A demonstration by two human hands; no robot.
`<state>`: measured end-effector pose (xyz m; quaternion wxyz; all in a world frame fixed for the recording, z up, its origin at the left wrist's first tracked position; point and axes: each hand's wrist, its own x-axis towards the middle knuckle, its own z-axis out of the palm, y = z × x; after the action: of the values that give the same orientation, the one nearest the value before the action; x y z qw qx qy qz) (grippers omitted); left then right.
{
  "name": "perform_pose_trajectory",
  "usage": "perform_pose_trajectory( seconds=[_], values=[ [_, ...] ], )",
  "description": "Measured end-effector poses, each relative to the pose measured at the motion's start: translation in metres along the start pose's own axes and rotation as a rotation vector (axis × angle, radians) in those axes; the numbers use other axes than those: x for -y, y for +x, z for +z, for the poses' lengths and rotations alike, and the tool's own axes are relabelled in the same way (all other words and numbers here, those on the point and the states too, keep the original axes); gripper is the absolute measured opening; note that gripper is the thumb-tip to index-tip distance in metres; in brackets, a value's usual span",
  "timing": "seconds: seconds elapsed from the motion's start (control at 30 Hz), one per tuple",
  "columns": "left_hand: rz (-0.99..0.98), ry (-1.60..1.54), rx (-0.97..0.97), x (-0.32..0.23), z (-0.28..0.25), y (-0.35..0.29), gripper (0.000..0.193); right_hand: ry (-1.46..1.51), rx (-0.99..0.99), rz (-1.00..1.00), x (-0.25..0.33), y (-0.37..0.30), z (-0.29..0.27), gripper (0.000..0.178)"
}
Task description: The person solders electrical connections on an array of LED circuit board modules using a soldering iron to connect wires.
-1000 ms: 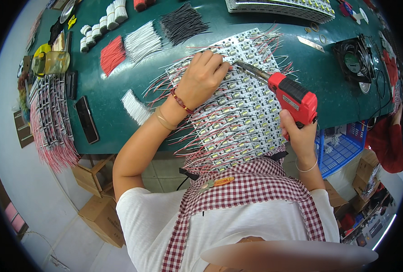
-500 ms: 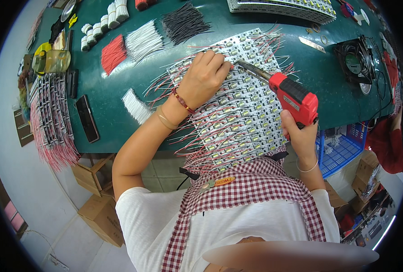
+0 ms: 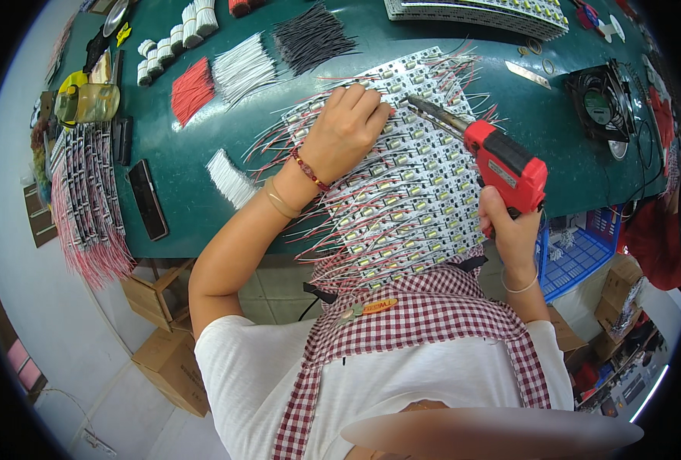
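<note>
Head view: the left hand lies palm down on a sheet of LED boards spread over the green bench, its fingers curled and pressing on the far part of the sheet; whether they pinch a wire I cannot tell. The right hand is clamped around the grip of a red soldering gun, at the near right edge of the sheet. The gun's metal tip points to the far left and sits just beside the left hand's fingertips, over the boards. Thin red and white wires stick out from the boards on all sides, and the sheet's near end hangs over the bench edge toward the person's checked apron.

Beyond the left hand lie bundles of red wires, white wires and black wires. A smaller white bundle lies near the left wrist. A black fan stands at the far right of the bench, and a blue crate sits below the bench edge beside the right hand.
</note>
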<state>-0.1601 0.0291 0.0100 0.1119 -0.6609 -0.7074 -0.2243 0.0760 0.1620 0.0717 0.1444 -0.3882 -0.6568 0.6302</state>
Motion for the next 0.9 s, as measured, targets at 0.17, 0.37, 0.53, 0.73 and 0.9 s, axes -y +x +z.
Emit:
perform_pose_trajectory(
  seconds=[0.17,0.37,0.53,0.73,0.9],
  values=[
    [-0.035,-0.044,0.029,-0.002,-0.001,0.000,0.022,-0.034,0.022,0.019,-0.003,0.000,0.001,0.019],
    [-0.039,-0.048,0.027,-0.003,-0.002,-0.001,0.024,-0.141,-0.018,-0.081,-0.010,-0.001,0.002,0.019],
    [-0.034,-0.045,0.025,-0.003,-0.001,-0.001,0.024,-0.126,-0.017,-0.072,-0.012,-0.001,0.002,0.018],
    [-0.031,-0.049,0.025,-0.002,0.000,-0.001,0.022,-0.138,-0.041,-0.146,-0.009,-0.002,0.003,0.017],
    [0.008,-0.002,-0.013,0.000,0.001,0.001,0.013,-0.233,-0.019,-0.181,-0.011,-0.001,0.002,0.015]
  ],
)
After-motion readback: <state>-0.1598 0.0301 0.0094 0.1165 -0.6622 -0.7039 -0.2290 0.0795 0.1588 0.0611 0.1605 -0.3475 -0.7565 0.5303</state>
